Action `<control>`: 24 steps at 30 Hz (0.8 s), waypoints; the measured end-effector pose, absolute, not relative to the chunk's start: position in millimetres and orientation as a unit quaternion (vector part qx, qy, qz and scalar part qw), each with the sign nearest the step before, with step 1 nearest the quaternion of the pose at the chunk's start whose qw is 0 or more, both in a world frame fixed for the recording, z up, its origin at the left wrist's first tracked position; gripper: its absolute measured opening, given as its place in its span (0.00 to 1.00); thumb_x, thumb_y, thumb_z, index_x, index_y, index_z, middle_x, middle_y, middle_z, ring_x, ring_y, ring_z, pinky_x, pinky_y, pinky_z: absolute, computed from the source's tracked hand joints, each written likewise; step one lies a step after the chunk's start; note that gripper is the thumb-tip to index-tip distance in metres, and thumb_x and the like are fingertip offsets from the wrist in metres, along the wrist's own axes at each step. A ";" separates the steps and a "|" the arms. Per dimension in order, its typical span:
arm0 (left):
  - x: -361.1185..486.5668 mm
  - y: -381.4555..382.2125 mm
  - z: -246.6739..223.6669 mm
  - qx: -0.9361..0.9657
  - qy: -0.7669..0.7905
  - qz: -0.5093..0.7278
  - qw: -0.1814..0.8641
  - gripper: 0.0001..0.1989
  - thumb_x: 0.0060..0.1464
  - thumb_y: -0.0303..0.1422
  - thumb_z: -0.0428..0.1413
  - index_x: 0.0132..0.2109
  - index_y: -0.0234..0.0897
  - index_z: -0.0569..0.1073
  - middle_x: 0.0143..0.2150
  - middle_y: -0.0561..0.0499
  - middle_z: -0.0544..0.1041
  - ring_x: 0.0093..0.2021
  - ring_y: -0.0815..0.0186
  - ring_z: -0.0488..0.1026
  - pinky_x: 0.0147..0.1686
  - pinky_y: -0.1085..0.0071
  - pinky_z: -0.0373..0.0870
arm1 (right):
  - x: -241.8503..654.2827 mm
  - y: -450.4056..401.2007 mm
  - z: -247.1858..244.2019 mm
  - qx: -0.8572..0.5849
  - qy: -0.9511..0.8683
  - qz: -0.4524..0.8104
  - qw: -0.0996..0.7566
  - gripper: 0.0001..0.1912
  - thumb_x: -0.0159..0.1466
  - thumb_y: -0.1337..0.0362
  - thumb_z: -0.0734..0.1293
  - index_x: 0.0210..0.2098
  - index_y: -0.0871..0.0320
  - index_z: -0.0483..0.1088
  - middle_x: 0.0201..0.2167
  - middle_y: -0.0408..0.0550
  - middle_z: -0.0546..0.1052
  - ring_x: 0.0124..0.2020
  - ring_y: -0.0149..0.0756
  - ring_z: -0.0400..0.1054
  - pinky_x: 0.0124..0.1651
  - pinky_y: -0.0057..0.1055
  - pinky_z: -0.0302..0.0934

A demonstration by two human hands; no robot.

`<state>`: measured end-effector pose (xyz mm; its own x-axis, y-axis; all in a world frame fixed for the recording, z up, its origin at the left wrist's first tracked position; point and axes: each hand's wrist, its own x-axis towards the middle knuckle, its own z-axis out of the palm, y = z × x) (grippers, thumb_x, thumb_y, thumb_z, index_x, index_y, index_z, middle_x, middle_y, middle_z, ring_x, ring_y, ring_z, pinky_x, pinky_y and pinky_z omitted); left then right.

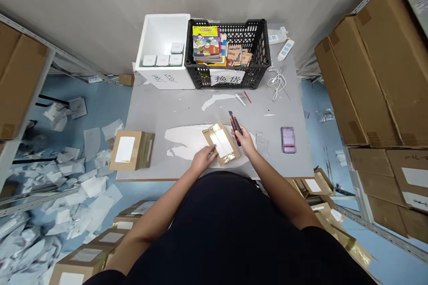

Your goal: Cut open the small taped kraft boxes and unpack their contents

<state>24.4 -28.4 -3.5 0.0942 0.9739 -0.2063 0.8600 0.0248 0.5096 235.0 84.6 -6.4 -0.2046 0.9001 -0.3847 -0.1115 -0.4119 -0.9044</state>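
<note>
Right now the package [221, 143] lies slantwise on a white sheet [182, 136] near the front edge of the table [157, 107], label [219, 140] up, with shiny tape [228, 158] across its ends. The right hand [246, 142] is closed around a red and black cutter [235, 128], just beside the package, its head pointing away from the body; whether the blade is out is too small to tell. The left hand [203, 159] has its fingertips on the package's near left side; I cannot tell whether it pinches or only presses. For good control, that hand should steady the package from the side, clear of the blade's line, and any cut should stay shallow, following the tape and sparing whatever is inside.
</note>
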 end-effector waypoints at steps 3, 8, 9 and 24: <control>5.4 3.4 0.8 0.683 0.688 0.139 0.201 0.27 0.60 0.41 0.52 0.64 0.42 0.61 0.58 0.41 0.68 0.59 0.53 0.66 0.54 0.58 0.67 | 252.3 57.2 -10.4 -0.566 -0.338 0.642 0.392 0.30 0.57 0.48 0.68 0.55 0.55 0.63 0.49 0.53 0.76 0.48 0.40 0.72 0.48 0.38 0.68; -13.3 49.4 -7.7 0.717 0.645 0.078 0.254 0.39 0.53 0.43 0.58 0.68 0.39 0.54 0.64 0.40 0.62 0.64 0.50 0.59 0.58 0.57 0.62 | 274.2 -6.8 -22.8 -0.633 -0.258 0.637 0.357 0.32 0.55 0.45 0.69 0.53 0.54 0.64 0.46 0.53 0.76 0.45 0.41 0.73 0.41 0.39 0.71; -13.3 51.6 -9.7 0.719 0.639 0.070 0.265 0.39 0.53 0.43 0.58 0.68 0.38 0.54 0.62 0.40 0.64 0.62 0.52 0.62 0.56 0.59 0.63 | 274.5 -12.9 -24.4 -0.629 -0.246 0.646 0.355 0.31 0.54 0.45 0.69 0.53 0.53 0.64 0.46 0.52 0.76 0.44 0.40 0.73 0.41 0.39 0.72; 6.3 -46.0 4.0 0.692 0.702 -0.031 0.165 0.51 0.47 0.50 0.62 0.70 0.35 0.47 0.60 0.30 0.64 0.59 0.42 0.64 0.52 0.52 0.65 | 284.2 49.7 -14.4 -0.536 -0.329 0.666 0.400 0.29 0.55 0.50 0.70 0.52 0.55 0.66 0.44 0.51 0.76 0.39 0.38 0.74 0.41 0.37 0.71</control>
<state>6.3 -46.0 4.0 0.0132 0.9613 -0.2751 0.9821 0.0392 0.1843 284.2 49.7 -14.4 -0.1047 0.8859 -0.4518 -0.1800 -0.4637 -0.8675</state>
